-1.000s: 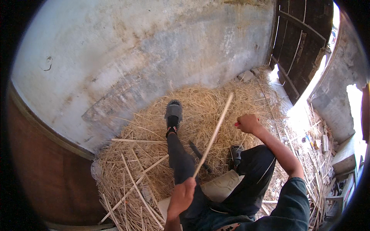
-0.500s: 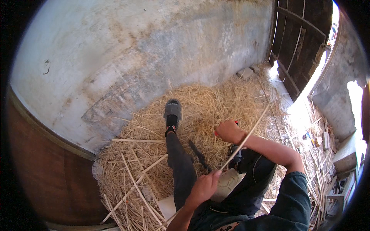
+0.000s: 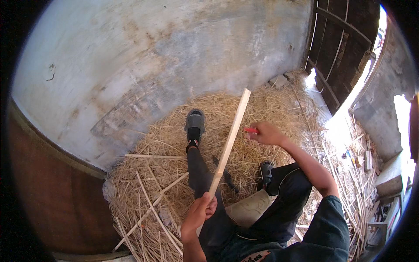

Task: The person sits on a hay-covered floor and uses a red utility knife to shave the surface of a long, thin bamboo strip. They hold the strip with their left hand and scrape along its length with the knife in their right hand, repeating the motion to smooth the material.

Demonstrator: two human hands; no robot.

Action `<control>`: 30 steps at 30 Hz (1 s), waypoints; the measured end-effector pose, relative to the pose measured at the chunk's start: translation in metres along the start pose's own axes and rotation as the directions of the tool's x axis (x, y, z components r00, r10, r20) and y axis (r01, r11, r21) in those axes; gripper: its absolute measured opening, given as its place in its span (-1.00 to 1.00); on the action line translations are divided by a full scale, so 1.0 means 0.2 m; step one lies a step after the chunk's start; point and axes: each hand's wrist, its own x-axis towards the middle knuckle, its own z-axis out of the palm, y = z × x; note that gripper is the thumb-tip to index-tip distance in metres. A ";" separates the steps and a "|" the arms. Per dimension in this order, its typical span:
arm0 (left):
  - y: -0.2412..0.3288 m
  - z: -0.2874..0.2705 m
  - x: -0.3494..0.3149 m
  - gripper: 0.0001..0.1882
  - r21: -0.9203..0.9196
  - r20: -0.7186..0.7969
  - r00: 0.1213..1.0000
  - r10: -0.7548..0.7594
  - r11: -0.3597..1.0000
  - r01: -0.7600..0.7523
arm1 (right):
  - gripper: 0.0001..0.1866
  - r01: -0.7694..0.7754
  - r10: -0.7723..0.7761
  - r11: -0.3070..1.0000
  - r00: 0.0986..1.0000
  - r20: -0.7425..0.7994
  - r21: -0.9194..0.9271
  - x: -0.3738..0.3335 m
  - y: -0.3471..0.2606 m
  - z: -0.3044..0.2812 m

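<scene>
I have the pale wooden strip (image 3: 229, 143) in the middle of the view, slanting up and to the right from the left hand (image 3: 200, 212). The left fingers are clamped around its lower end; its squared upper end is free, and its long edges show straight and sharp. Just right of the strip, the right hand (image 3: 267, 133) has its fingers closed on a small red object (image 3: 251, 130), whose tip points at the strip across a narrow gap. I cannot tell their difference in depth.

Below the strip I see a dark, elongated object (image 3: 230, 181) lying on straw-like shavings (image 3: 214, 109), between the two legs. The sandalled left foot (image 3: 194, 124) stands left of the strip, which leaves a band of shavings between them. Loose strips (image 3: 152, 209) cross at lower left. Farther out, the shavings run up to the stained wall (image 3: 144, 52); a brown panel (image 3: 61, 187) bounds the left side and a dark plank door (image 3: 340, 48) the upper right, well apart from both hands.
</scene>
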 end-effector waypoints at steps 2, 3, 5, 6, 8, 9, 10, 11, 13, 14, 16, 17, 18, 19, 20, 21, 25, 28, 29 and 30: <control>0.02 -0.01 -0.02 -0.39 -0.095 0.089 0.996 0.026 0.995 -0.017 | -0.51 -0.036 0.070 0.941 0.994 -0.089 0.337 0.02 0.02 -0.04; 0.01 -0.03 -0.03 -0.37 -0.146 0.124 0.992 0.035 0.989 -0.016 | -0.47 -0.080 0.127 0.844 0.990 -0.052 0.530 0.02 -0.10 -0.14; -0.02 -0.05 -0.03 -0.34 -0.236 0.204 0.977 0.063 0.972 -0.013 | -0.42 -0.073 0.130 0.617 0.991 -0.010 0.784 -0.02 -0.32 -0.32; -0.01 -0.04 -0.03 -0.31 -0.236 0.201 0.978 0.049 0.972 -0.001 | -0.39 -0.027 0.084 0.514 0.996 -0.019 0.857 -0.06 -0.42 -0.38; 0.02 0.01 -0.02 -0.22 -0.228 0.197 0.980 0.012 0.973 0.034 | -0.39 0.010 0.043 0.361 0.999 -0.028 0.933 -0.13 -0.52 -0.42; 0.02 0.01 -0.02 -0.25 -0.229 0.236 0.972 0.008 0.972 0.048 | -0.42 0.011 0.023 0.369 1.000 -0.021 0.929 -0.16 -0.56 -0.43; 0.01 0.01 -0.02 -0.28 -0.233 0.273 0.962 0.006 0.971 0.060 | -0.45 0.011 0.000 0.379 1.000 -0.012 0.925 -0.18 -0.60 -0.43; 0.00 0.01 -0.02 -0.30 -0.237 0.309 0.951 0.004 0.969 0.072 | -0.48 0.011 -0.022 0.389 1.000 -0.003 0.921 -0.19 -0.63 -0.42; -0.02 0.03 -0.01 -0.29 -0.256 0.283 0.959 0.005 0.964 0.070 | -0.62 -0.020 0.058 0.298 0.998 0.002 0.954 -0.21 -0.64 -0.40; -0.03 0.04 0.00 -0.28 -0.264 0.270 0.963 0.005 0.962 0.069 | -0.64 -0.003 0.069 0.275 0.997 -0.017 0.961 -0.22 -0.63 -0.39; -0.02 0.04 0.03 -0.27 -0.253 0.325 0.946 0.006 0.964 0.081 | -0.67 0.043 0.111 0.264 0.991 -0.074 0.964 -0.23 -0.62 -0.37; -0.01 0.04 0.04 -0.27 -0.246 0.352 0.936 0.006 0.965 0.086 | -0.67 0.069 0.139 0.277 0.984 -0.111 0.958 -0.24 -0.61 -0.36; -0.01 0.05 0.05 -0.28 -0.201 0.293 0.955 0.050 0.980 0.010 | -0.67 0.092 0.168 0.293 0.975 -0.146 0.952 -0.25 -0.60 -0.35; 0.00 0.08 0.06 -0.30 -0.150 0.235 0.967 0.097 0.987 -0.063 | -0.68 0.094 0.207 0.308 0.964 -0.164 0.947 -0.25 -0.61 -0.36; 0.00 0.10 0.08 -0.32 -0.094 0.179 0.973 0.148 0.987 -0.133 | -0.68 0.096 0.246 0.323 0.952 -0.181 0.941 -0.25 -0.61 -0.36; 0.02 0.13 0.09 -0.36 -0.014 0.136 0.967 0.216 0.976 -0.216 | -0.69 0.098 0.283 0.337 0.938 -0.200 0.936 -0.24 -0.62 -0.36; 0.12 0.26 0.13 -0.47 0.156 -0.002 0.920 0.393 0.909 -0.388 | -0.70 0.096 0.286 0.377 0.934 -0.214 0.921 -0.25 -0.59 -0.37; 0.21 0.28 0.14 -0.53 0.137 0.012 0.943 0.333 0.933 -0.332 | -0.69 0.090 0.260 0.423 0.941 -0.216 0.902 -0.27 -0.61 -0.40; 0.22 0.27 0.14 -0.55 0.129 0.037 0.955 0.294 0.946 -0.296 | -0.68 0.098 0.245 0.424 0.944 -0.219 0.900 -0.28 -0.62 -0.41; 0.22 0.28 0.15 -0.55 0.185 -0.009 0.939 0.344 0.923 -0.337 | -0.68 0.109 0.229 0.423 0.948 -0.223 0.899 -0.27 -0.63 -0.41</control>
